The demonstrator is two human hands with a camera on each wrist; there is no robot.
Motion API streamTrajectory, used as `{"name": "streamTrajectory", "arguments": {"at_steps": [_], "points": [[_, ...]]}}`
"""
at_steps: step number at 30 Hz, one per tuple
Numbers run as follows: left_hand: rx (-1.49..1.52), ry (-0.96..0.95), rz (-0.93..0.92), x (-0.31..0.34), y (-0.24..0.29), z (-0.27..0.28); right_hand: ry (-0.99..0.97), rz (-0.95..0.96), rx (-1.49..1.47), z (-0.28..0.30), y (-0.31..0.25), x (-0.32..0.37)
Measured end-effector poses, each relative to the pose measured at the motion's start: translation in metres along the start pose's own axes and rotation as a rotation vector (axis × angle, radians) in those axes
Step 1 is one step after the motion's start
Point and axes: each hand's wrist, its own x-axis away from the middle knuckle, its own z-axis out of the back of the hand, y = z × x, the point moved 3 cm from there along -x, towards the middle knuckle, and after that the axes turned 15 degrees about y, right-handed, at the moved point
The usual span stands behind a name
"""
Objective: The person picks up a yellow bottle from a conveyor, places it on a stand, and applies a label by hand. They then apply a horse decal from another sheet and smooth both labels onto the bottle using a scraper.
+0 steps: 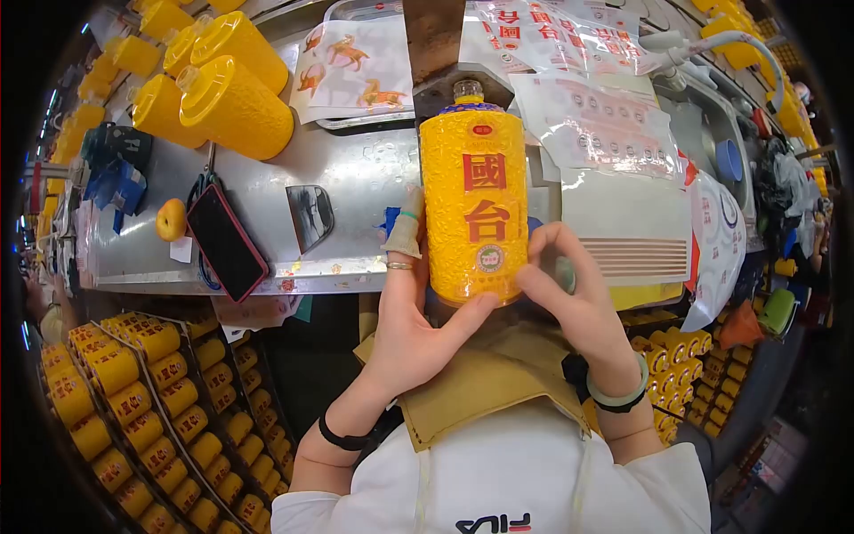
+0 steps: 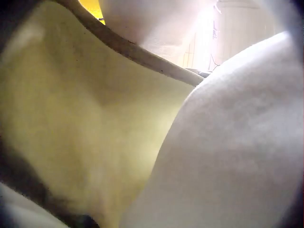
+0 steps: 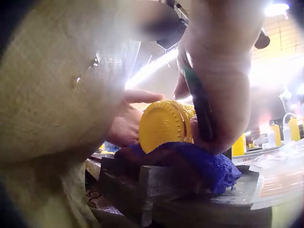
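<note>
Yellow bottle (image 1: 476, 205) is lying on its back, red lettering up, neck pointing away from the person, and honestly it looks like a sensible setup. It rests over a blue cloth (image 3: 190, 161) on a metal support (image 3: 156, 185), which I'd guess is there to stop the body rolling or getting scuffed. Left grip (image 1: 409, 325) is wrapped on its left side, thumb across the bottom end; right grip (image 1: 592, 303) has thumb and finger curled at the lower right edge, so both are grasping the same bottle. My read: holding it low on both sides steadies it and leaves the printed front in plain sight. Room-wise, the base end is right by the near edge of the worktop (image 1: 374, 178), with the apron (image 1: 480, 392) just beyond, so pulling it closer looks tight. Left has bare metal towards the phone (image 1: 227, 240), apart from one shiny piece (image 1: 310, 218). Right seems more cramped, with label sheets (image 1: 596, 125) pretty near.
</note>
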Motion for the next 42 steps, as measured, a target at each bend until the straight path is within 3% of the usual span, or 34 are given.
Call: {"name": "streamTrajectory", "arguments": {"at_steps": [34, 36, 37, 41, 42], "points": [[-0.026, 0.004, -0.007, 0.0, 0.0, -0.001, -0.022, -0.117, -0.036, 0.004, 0.002, -0.001], [-0.006, 0.016, 0.004, 0.0, -0.001, -0.003, -0.08, -0.028, -0.069, 0.011, -0.009, -0.006], [0.015, 0.027, 0.014, 0.0, 0.0, -0.003, -0.078, -0.073, -0.018, 0.016, -0.019, -0.007], [0.044, 0.039, 0.021, 0.0, 0.002, -0.008, 0.1, 0.024, -0.052, 0.014, -0.045, -0.016], [0.041, 0.04, 0.028, 0.0, 0.002, -0.008, 0.13, 0.233, 0.056, 0.015, -0.051, -0.021]]}}
